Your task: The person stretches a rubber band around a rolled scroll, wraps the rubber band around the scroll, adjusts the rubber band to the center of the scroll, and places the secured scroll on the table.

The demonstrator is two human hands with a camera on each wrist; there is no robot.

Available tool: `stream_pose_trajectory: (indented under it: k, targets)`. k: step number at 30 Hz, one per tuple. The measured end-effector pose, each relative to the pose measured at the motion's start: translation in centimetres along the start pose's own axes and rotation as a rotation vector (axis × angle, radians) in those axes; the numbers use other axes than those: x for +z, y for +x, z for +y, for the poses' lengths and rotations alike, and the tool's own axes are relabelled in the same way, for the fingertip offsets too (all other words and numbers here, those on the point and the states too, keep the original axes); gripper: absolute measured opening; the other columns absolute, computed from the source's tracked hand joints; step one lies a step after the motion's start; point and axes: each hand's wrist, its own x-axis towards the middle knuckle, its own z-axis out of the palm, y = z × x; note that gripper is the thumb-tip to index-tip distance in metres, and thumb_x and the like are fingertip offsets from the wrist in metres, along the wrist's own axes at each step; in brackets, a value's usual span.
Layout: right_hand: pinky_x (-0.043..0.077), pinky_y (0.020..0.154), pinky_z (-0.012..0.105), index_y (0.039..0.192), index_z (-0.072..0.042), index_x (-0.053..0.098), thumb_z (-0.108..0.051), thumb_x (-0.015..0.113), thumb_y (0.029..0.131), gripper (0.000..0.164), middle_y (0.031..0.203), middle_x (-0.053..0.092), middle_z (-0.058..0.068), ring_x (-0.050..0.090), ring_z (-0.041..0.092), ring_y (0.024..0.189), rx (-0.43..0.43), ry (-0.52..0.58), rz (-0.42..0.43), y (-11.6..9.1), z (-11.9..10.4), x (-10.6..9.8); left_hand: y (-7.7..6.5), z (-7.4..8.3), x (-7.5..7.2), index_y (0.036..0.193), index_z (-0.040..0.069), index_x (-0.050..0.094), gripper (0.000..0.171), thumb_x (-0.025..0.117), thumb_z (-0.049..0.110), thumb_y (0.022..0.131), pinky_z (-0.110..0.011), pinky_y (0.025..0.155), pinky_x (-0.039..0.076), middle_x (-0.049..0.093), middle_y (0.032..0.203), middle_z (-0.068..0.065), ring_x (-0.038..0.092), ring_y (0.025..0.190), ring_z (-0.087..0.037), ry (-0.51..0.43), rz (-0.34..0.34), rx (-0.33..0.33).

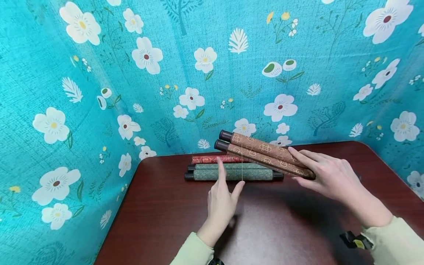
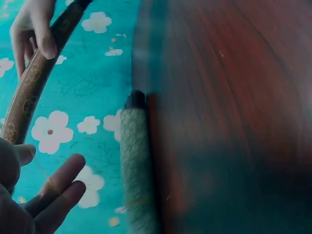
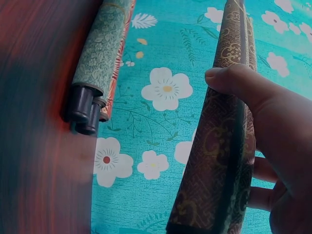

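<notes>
My right hand (image 1: 334, 176) grips the right end of a brown patterned scroll (image 1: 265, 149), its two rolls side by side with black knobs, raised and tilted above the table. A thin string or band (image 1: 242, 162) runs down from this scroll to the thumb of my left hand (image 1: 222, 202). The left thumb and index finger are spread apart, the fingers fairly straight. In the left wrist view, a fine thread (image 2: 41, 167) spans from thumb towards fingers; what holds its other end is unclear. Behind lies a green scroll (image 1: 232, 174) with black knobs.
Behind the green scroll lies a red patterned scroll (image 1: 212, 159), partly hidden. All rest near the back edge of a dark red-brown table (image 1: 165, 209). A turquoise flowered cloth (image 1: 185, 73) hangs behind and to the sides.
</notes>
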Motion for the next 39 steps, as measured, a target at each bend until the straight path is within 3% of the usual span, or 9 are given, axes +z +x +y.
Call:
stream_pose_trajectory:
  k: [2,6,9,15,20,23,33,36,39]
  targets:
    - [0.048,0.043,0.043,0.152,-0.021,0.061,-0.081,0.032,0.101,0.084,0.120,0.076,0.015,0.074,0.035,0.083,0.011,0.014,-0.001,-0.1,0.0,0.1,0.1,-0.2,-0.1,0.174,0.021,0.013,0.097,0.074,0.041,0.102,-0.028,0.044,0.042,0.075,0.130,-0.015,0.056,0.050,-0.016,0.131,0.076,0.105]
    - [0.048,0.045,0.042,0.153,-0.023,0.060,-0.082,0.032,0.100,0.085,0.120,0.077,0.014,0.074,0.033,0.079,0.036,0.043,-0.023,-0.2,0.0,0.3,0.4,-0.5,-0.6,0.172,0.025,0.025,0.090,0.077,0.038,0.100,-0.019,0.041,0.014,0.068,0.145,-0.006,0.024,0.039,-0.007,0.356,0.168,0.301]
    - [0.048,0.046,0.042,0.155,-0.025,0.058,-0.083,0.033,0.099,0.084,0.121,0.077,0.013,0.073,0.033,0.078,0.051,0.058,-0.040,-0.3,0.1,0.3,0.5,-0.5,-1.3,0.168,0.028,0.037,0.080,0.078,0.035,0.099,-0.018,0.041,0.012,0.073,0.138,-0.007,0.024,0.037,-0.008,0.523,0.223,0.424]
    - [0.047,0.045,0.038,0.157,-0.028,0.056,-0.083,0.034,0.098,0.083,0.121,0.077,0.014,0.074,0.033,0.078,0.053,0.072,-0.039,-0.6,0.0,0.2,1.3,-0.2,-3.3,0.160,0.028,0.051,0.076,0.066,-0.003,0.093,-0.021,0.037,0.023,0.075,0.132,-0.008,0.033,0.040,-0.011,0.731,0.348,0.659]
    - [0.050,0.048,0.041,0.155,-0.028,0.059,-0.082,0.036,0.099,0.081,0.119,0.078,0.013,0.075,0.031,0.079,0.036,0.084,-0.027,-0.6,-0.4,0.3,3.3,-0.8,-4.3,0.151,0.027,0.063,0.069,0.054,-0.009,0.094,-0.021,0.039,0.031,0.077,0.124,-0.007,0.042,0.046,-0.014,0.772,0.558,0.870]
    - [0.050,0.048,0.039,0.155,-0.028,0.059,-0.080,0.039,0.100,0.078,0.118,0.078,0.010,0.074,0.027,0.076,0.019,0.093,-0.032,-0.6,-0.8,0.5,4.3,-1.4,-4.8,0.149,0.025,0.066,0.065,0.054,-0.010,0.095,-0.023,0.046,0.045,0.075,0.117,-0.008,0.045,0.049,-0.016,0.756,0.608,0.955]
    - [0.047,0.050,0.032,0.153,-0.027,0.060,-0.060,0.082,0.086,0.078,0.119,0.077,0.003,0.070,0.016,0.073,0.035,0.124,-0.094,-0.5,-1.6,1.3,6.1,-1.8,-6.2,0.146,0.019,0.068,0.055,0.062,-0.005,0.098,-0.030,0.067,0.062,0.073,0.110,-0.007,0.050,0.055,-0.018,0.782,0.559,1.085]
    - [0.048,0.050,0.034,0.153,-0.027,0.060,-0.069,0.073,0.092,0.075,0.119,0.077,0.005,0.073,0.020,0.077,0.032,0.124,-0.099,-0.5,-1.7,1.4,6.4,-1.6,-6.6,0.145,0.018,0.069,0.053,0.063,-0.006,0.097,-0.030,0.067,0.062,0.073,0.110,-0.007,0.053,0.057,-0.020,0.774,0.543,1.117]
    - [0.051,0.050,0.037,0.152,-0.025,0.061,-0.079,0.051,0.097,0.077,0.118,0.078,0.008,0.075,0.024,0.080,0.022,0.123,-0.088,-0.5,-1.8,1.5,6.6,-1.5,-7.0,0.145,0.017,0.068,0.055,0.064,-0.007,0.096,-0.030,0.067,0.061,0.073,0.111,-0.006,0.057,0.062,-0.020,0.783,0.519,1.132]
